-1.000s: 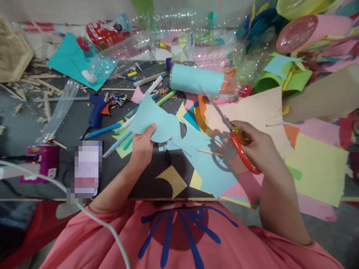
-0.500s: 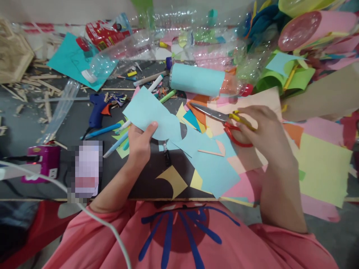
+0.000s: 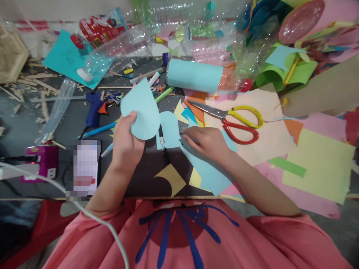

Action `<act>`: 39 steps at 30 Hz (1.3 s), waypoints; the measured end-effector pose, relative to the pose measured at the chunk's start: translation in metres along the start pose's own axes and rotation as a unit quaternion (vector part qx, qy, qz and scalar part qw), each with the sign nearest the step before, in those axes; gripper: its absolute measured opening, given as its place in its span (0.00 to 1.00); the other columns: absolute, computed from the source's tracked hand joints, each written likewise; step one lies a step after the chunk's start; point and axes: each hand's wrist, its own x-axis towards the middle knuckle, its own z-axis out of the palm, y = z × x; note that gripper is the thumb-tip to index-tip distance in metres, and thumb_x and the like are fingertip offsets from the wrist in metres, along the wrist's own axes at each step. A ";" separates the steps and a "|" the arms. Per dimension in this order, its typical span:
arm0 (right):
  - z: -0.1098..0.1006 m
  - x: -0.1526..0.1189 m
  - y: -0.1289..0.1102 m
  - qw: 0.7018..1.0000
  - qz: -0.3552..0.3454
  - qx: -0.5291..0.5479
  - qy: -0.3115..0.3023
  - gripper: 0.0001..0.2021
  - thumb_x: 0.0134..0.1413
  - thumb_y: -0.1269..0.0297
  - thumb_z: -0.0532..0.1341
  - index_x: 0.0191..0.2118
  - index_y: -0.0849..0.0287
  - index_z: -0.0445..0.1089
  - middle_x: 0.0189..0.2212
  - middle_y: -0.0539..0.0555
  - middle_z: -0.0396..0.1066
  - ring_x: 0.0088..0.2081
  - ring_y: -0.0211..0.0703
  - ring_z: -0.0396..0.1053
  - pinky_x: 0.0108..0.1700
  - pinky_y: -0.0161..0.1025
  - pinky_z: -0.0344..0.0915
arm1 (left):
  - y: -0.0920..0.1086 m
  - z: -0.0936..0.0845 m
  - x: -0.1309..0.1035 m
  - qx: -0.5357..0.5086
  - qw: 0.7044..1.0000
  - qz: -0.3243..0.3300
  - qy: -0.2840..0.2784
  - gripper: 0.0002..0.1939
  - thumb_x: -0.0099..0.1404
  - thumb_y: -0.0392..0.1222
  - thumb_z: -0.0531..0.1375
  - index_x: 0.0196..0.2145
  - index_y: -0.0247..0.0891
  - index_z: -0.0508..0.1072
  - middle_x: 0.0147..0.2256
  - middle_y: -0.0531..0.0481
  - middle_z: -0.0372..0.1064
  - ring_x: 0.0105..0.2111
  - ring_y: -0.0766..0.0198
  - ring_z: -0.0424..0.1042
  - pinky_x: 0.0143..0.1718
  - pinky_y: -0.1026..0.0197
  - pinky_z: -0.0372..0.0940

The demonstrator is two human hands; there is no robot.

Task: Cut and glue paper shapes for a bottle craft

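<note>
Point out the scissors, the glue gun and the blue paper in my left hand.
Scissors (image 3: 224, 114), head view: where blades meet handles.
Glue gun (image 3: 93, 107), head view: blue body.
Blue paper (image 3: 145, 112), head view: middle of held piece.

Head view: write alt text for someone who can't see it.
A person's left hand holds a rounded light-blue paper cutout above a cluttered dark table; the right hand is over blue paper. Scissors lie beyond that hand, a blue glue gun farther left.
</note>
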 end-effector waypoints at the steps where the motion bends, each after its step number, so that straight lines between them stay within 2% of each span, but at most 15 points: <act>1: 0.000 0.000 0.004 0.999 0.018 -0.001 0.028 0.17 0.67 0.63 0.50 0.35 0.59 0.76 0.33 0.55 0.80 0.28 0.43 0.75 0.25 0.38 0.59 | 0.002 0.000 0.003 -0.037 0.999 -0.013 0.013 0.15 0.59 0.56 0.63 0.37 0.43 0.74 0.41 0.49 0.76 0.49 0.55 0.74 0.47 0.57 0.73; 5: -0.002 -0.002 0.012 0.985 0.051 0.082 0.143 0.14 0.66 0.62 0.52 0.35 0.59 0.74 0.32 0.56 0.80 0.34 0.45 0.77 0.33 0.38 0.67 | 0.003 0.020 0.006 -0.108 0.992 -0.063 -0.014 0.16 0.52 0.52 0.68 0.34 0.40 0.74 0.33 0.50 0.77 0.40 0.57 0.77 0.41 0.59 0.73; 7: -0.002 -0.003 0.010 0.975 0.044 0.151 0.159 0.12 0.66 0.62 0.53 0.38 0.58 0.73 0.34 0.56 0.79 0.37 0.45 0.76 0.39 0.40 0.69 | -0.002 0.032 0.001 -0.105 0.986 -0.108 -0.066 0.20 0.47 0.52 0.71 0.35 0.39 0.74 0.31 0.50 0.77 0.35 0.57 0.77 0.37 0.58 0.73; 10: -0.001 -0.005 0.003 0.959 0.053 0.242 0.136 0.10 0.64 0.58 0.55 0.40 0.56 0.70 0.33 0.55 0.76 0.36 0.44 0.74 0.38 0.41 0.70 | -0.011 0.041 -0.011 -0.060 0.982 -0.107 -0.141 0.25 0.47 0.54 0.71 0.38 0.37 0.74 0.34 0.48 0.78 0.34 0.59 0.76 0.35 0.59 0.72; 15: -0.001 -0.003 0.001 0.901 0.184 0.384 0.081 0.11 0.59 0.57 0.59 0.29 0.55 0.61 0.25 0.48 0.66 0.27 0.37 0.66 0.31 0.37 0.65 | -0.015 0.037 -0.018 -0.011 0.978 -0.080 -0.190 0.23 0.48 0.53 0.71 0.35 0.36 0.72 0.27 0.52 0.74 0.28 0.63 0.74 0.29 0.63 0.69; 17: 0.000 -0.001 0.003 0.877 0.213 0.426 0.063 0.12 0.57 0.57 0.60 0.27 0.55 0.59 0.22 0.45 0.62 0.24 0.35 0.61 0.28 0.36 0.61 | -0.015 0.035 -0.016 -0.009 0.980 -0.069 -0.188 0.19 0.52 0.52 0.69 0.34 0.38 0.71 0.23 0.55 0.71 0.23 0.67 0.70 0.25 0.65 0.65; 20: 0.001 0.001 0.006 0.857 0.237 0.455 0.051 0.14 0.54 0.55 0.62 0.26 0.55 0.59 0.20 0.44 0.58 0.22 0.34 0.58 0.26 0.35 0.57 | -0.016 0.034 -0.011 -0.011 0.987 -0.051 -0.152 0.16 0.54 0.49 0.68 0.34 0.40 0.68 0.18 0.59 0.64 0.17 0.70 0.64 0.20 0.66 0.60; 26: 0.005 0.000 0.008 0.839 0.243 0.484 0.052 0.15 0.55 0.50 0.61 0.30 0.56 0.62 0.22 0.45 0.62 0.22 0.33 0.62 0.24 0.34 0.60 | -0.019 0.029 -0.006 0.021 0.996 -0.006 -0.087 0.16 0.54 0.45 0.67 0.39 0.40 0.70 0.21 0.57 0.67 0.19 0.68 0.65 0.23 0.64 0.61; 28: 0.006 -0.001 0.009 0.841 0.243 0.479 0.066 0.14 0.57 0.49 0.60 0.35 0.55 0.64 0.24 0.46 0.65 0.23 0.34 0.64 0.24 0.33 0.62 | -0.021 0.027 -0.006 0.048 0.996 0.007 -0.078 0.15 0.55 0.43 0.65 0.41 0.41 0.70 0.21 0.57 0.68 0.20 0.68 0.65 0.26 0.64 0.61; 30: 0.007 -0.001 0.011 0.857 0.240 0.446 0.097 0.14 0.58 0.50 0.59 0.40 0.54 0.64 0.29 0.49 0.70 0.27 0.36 0.69 0.27 0.35 0.67 | -0.023 0.026 -0.007 0.104 0.990 0.022 -0.097 0.19 0.56 0.41 0.64 0.46 0.41 0.70 0.22 0.58 0.69 0.21 0.67 0.66 0.31 0.62 0.63; 33: 0.006 -0.002 0.010 0.919 0.180 0.323 0.139 0.10 0.60 0.56 0.58 0.45 0.54 0.66 0.41 0.56 0.74 0.41 0.44 0.74 0.41 0.44 0.72 | -0.024 0.027 -0.010 0.220 0.960 0.076 -0.156 0.26 0.56 0.39 0.63 0.53 0.42 0.69 0.22 0.59 0.70 0.26 0.64 0.68 0.43 0.57 0.63; 36: 0.005 -0.003 0.008 0.969 0.090 0.203 0.109 0.08 0.61 0.62 0.56 0.43 0.53 0.70 0.49 0.59 0.74 0.52 0.51 0.71 0.53 0.53 0.67 | -0.023 0.028 -0.013 0.312 0.913 0.140 -0.223 0.24 0.58 0.38 0.59 0.54 0.42 0.69 0.20 0.59 0.69 0.27 0.62 0.69 0.48 0.54 0.59; 39: 0.006 -0.003 0.005 0.984 0.043 0.169 0.048 0.10 0.63 0.64 0.54 0.44 0.54 0.71 0.48 0.59 0.76 0.51 0.52 0.72 0.53 0.55 0.67 | -0.020 0.028 -0.017 0.373 0.857 0.200 -0.293 0.21 0.59 0.35 0.55 0.51 0.40 0.71 0.17 0.60 0.65 0.23 0.63 0.67 0.45 0.54 0.58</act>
